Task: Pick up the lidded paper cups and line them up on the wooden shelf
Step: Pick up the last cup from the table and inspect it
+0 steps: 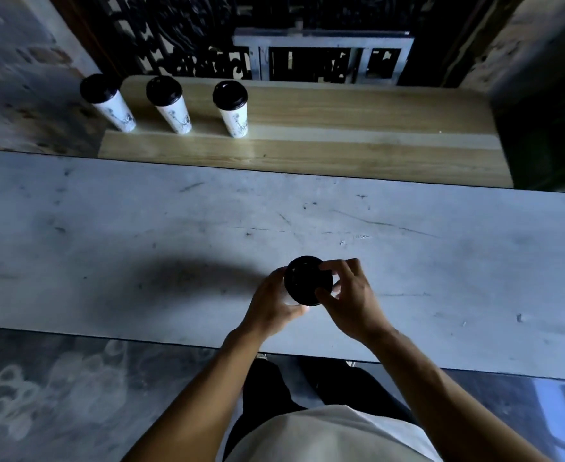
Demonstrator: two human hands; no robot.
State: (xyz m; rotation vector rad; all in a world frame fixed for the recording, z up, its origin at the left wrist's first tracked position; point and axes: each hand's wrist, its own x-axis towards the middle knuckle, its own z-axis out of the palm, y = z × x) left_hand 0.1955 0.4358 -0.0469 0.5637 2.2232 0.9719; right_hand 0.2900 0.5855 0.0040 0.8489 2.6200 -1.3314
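Observation:
Three white paper cups with black lids stand in a row on the left end of the wooden shelf (357, 128): a left cup (108, 102), a middle cup (169, 104) and a right cup (232, 108). A fourth lidded cup (307, 280) is over the grey table near its front edge, seen from above, so mostly its black lid shows. My left hand (271, 305) wraps the cup's white side. My right hand (349, 298) pinches the lid's rim with thumb and fingers.
The grey scratched table (141, 235) spans the view between me and the shelf. Behind the shelf are a dark ornate metal grille (188, 38) and a pale frame (324, 55). Stone walls flank both sides. My legs and light shirt fill the bottom.

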